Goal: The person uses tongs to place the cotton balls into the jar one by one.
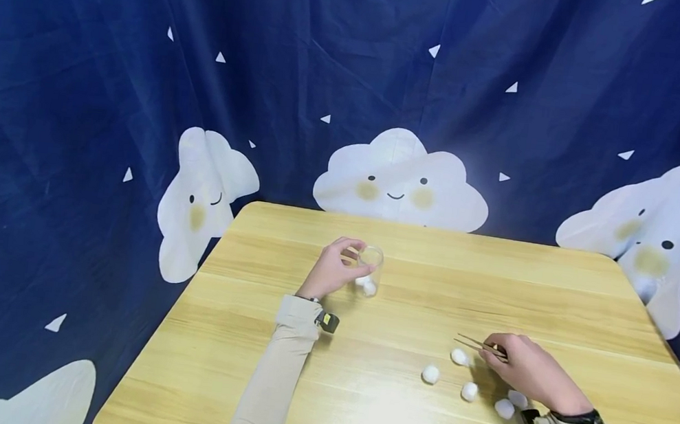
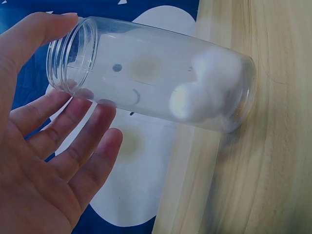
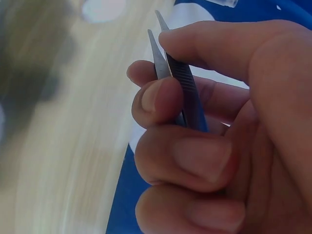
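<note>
On the wooden bench [image 1: 195, 349], the nearest white ball [image 1: 459, 356] is found just nearside of the tips of leftward-pointing tweezers [image 3: 183, 80] pinched by the right hand [image 1: 531, 372], while the clear jar [image 2: 146, 73], well to the left, is gripped at its mouth by the left hand [image 1: 336, 267].

On the table [image 1: 416, 254], off to my left, I have the jar [image 2: 146, 73], its mouth between my left thumb and fingers [image 2: 85, 141], cotton balls [image 2: 207, 83] at its bottom. Nearer me, to the right, my right fingers [image 3: 161, 102] hold the tweezers [image 3: 190, 95], tips pointing left, near the farthest of five loose balls [image 1: 459, 356]. Two others lie side by side near my right wrist. Behind the table hangs a curtain [image 1: 380, 71].
</note>
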`<action>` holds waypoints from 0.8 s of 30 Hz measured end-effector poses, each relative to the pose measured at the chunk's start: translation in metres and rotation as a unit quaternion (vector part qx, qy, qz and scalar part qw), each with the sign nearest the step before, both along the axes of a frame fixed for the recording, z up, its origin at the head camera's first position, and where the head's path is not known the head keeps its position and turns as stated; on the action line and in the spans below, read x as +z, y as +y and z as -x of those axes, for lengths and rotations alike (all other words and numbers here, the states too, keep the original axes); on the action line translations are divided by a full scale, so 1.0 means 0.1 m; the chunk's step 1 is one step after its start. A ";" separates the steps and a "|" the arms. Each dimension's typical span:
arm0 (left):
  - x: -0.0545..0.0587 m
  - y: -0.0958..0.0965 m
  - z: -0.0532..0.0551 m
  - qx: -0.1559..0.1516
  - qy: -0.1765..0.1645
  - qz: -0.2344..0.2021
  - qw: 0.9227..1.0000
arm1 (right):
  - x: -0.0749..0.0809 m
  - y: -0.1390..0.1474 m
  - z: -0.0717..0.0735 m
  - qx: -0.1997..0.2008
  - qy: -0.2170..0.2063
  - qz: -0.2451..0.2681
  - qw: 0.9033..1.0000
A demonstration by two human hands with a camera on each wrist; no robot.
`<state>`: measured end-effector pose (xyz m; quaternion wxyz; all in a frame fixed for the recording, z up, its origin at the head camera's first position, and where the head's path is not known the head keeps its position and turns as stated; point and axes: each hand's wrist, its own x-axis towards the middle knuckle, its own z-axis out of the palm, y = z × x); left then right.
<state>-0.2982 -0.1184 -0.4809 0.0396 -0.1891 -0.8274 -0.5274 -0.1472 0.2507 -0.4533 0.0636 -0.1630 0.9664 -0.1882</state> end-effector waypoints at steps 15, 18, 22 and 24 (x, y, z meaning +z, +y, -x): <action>0.03 0.00 -0.03 0.002 -0.009 0.004 1.000 | -0.10 0.07 -0.10 -0.023 -0.050 -0.009 0.998; 0.04 0.01 -0.03 0.001 -0.012 0.005 1.000 | -0.11 0.07 -0.12 -0.028 -0.052 -0.009 0.998; 0.05 0.01 -0.03 0.002 -0.014 0.006 1.000 | -0.13 0.07 -0.13 -0.024 -0.045 -0.012 0.999; 0.05 0.01 -0.03 0.003 -0.013 0.006 1.000 | -0.14 0.07 -0.14 -0.019 -0.039 -0.013 0.999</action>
